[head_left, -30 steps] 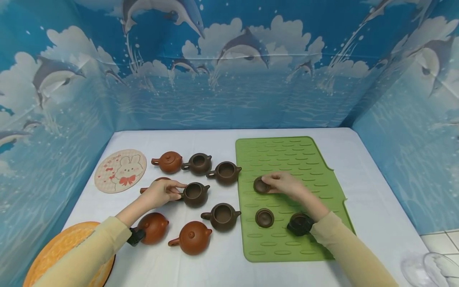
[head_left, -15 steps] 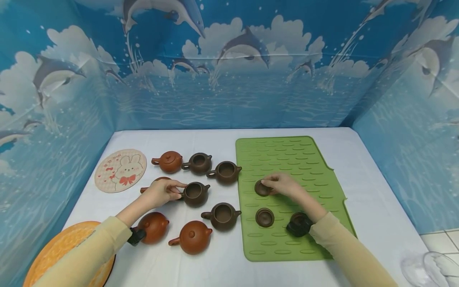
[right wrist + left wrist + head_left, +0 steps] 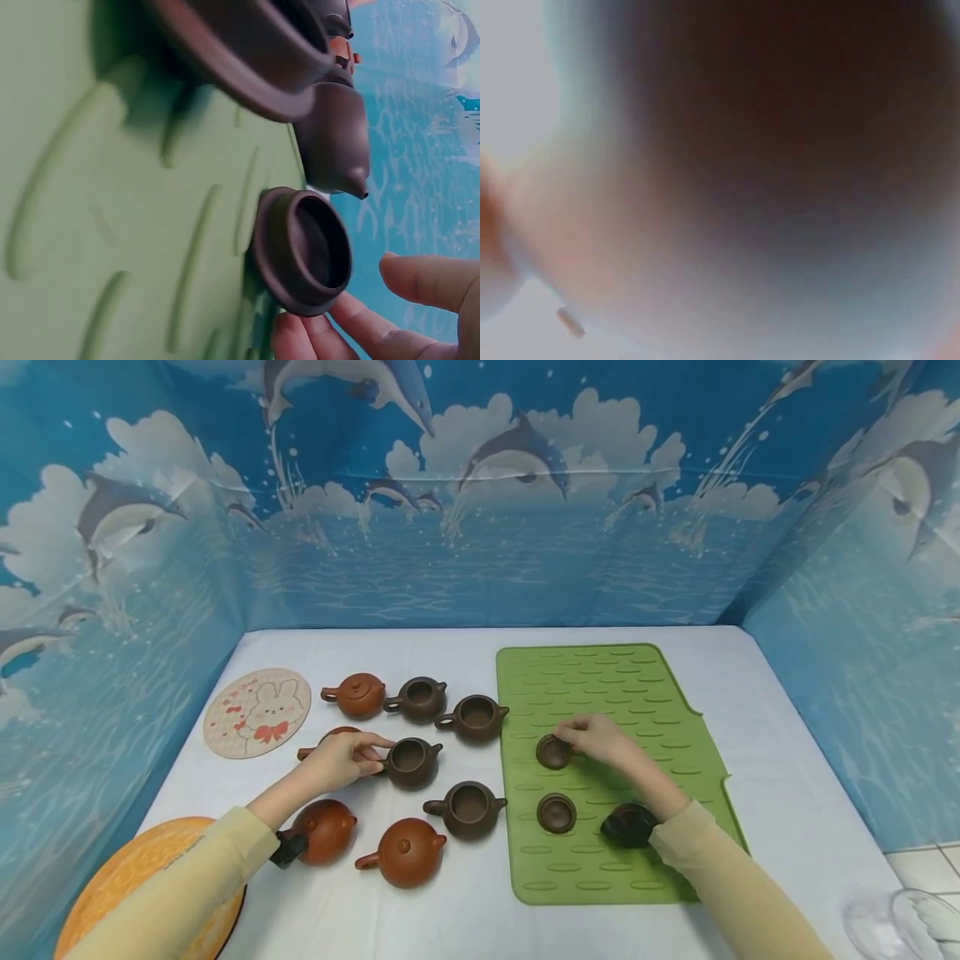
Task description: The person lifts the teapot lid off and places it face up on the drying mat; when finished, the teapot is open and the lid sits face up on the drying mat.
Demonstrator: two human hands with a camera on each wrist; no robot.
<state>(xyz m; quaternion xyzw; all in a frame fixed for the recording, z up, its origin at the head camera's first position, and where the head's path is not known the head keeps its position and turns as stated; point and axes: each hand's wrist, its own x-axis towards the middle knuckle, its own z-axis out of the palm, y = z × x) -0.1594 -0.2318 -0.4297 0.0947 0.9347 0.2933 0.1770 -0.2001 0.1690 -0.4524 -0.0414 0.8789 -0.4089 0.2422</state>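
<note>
With thumb and fingertips, my left hand [image 3: 333, 766] pinches the handle of a dark brown lidless teapot [image 3: 412, 766], which stands on the white table. The left wrist view is too blurred to add detail. My right hand [image 3: 596, 739] is at a dark brown teapot lid [image 3: 553, 753] lying inner side up on the green mat [image 3: 525, 868]. In the right wrist view its fingers [image 3: 292, 337] touch the rim of the lid [image 3: 322, 236], while the thumb [image 3: 427, 279] is apart from it. A second upturned lid [image 3: 557, 814] lies nearer on the mat.
More dark lidless teapots [image 3: 470, 810] and several reddish-brown lidded teapots [image 3: 411, 853] stand around the left hand. A bunny-print round mat [image 3: 257, 713] lies at back left. An orange round tray [image 3: 112, 877] is under the left sleeve. A clear vessel [image 3: 877, 927] stands front right.
The lid at my right hand has gone from tilted to lying flatter on the mat, and the thumb has come off it. My left hand keeps its hold on the teapot handle.
</note>
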